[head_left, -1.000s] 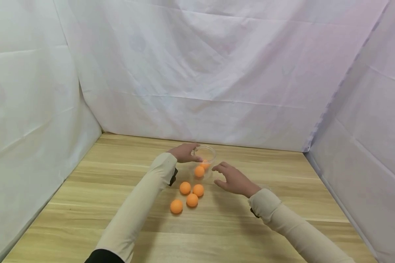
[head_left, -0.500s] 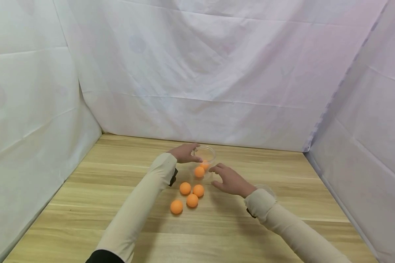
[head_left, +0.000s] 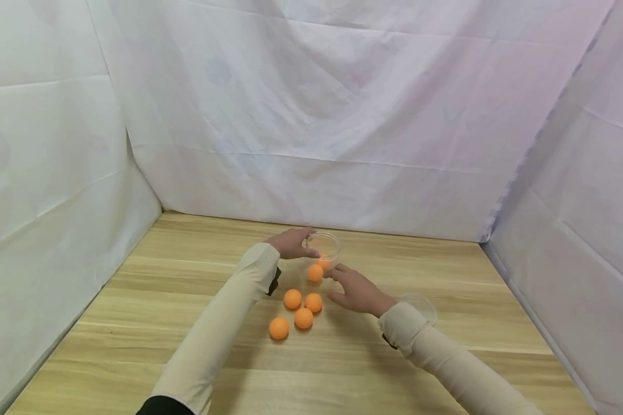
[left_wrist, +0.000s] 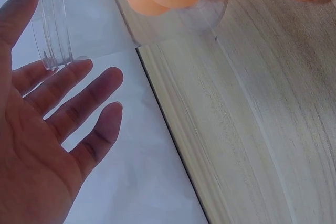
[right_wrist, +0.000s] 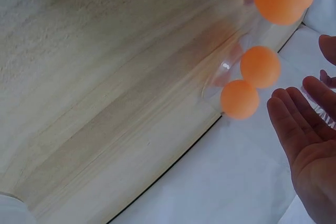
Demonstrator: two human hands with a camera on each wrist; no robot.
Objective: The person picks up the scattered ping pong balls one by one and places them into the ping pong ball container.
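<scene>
My left hand (head_left: 291, 243) grips clear jar (head_left: 326, 249) at far side; right hand (head_left: 357, 291) open, fingers by orange ball (head_left: 315, 272) on tabletop (head_left: 135, 323).

You will find no readable text, label, brand, number or sign anywhere around the clear jar (head_left: 324, 249), neither on it, the orange balls (head_left: 303, 317), nor the white cloth (head_left: 311, 115) behind.

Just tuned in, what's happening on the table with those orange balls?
A person's left hand holds a clear plastic jar with orange balls inside it. Their right hand hovers open beside the jar, near one ball. Four more orange balls sit loose on the wooden table. A clear lid lies by the right sleeve.
</scene>
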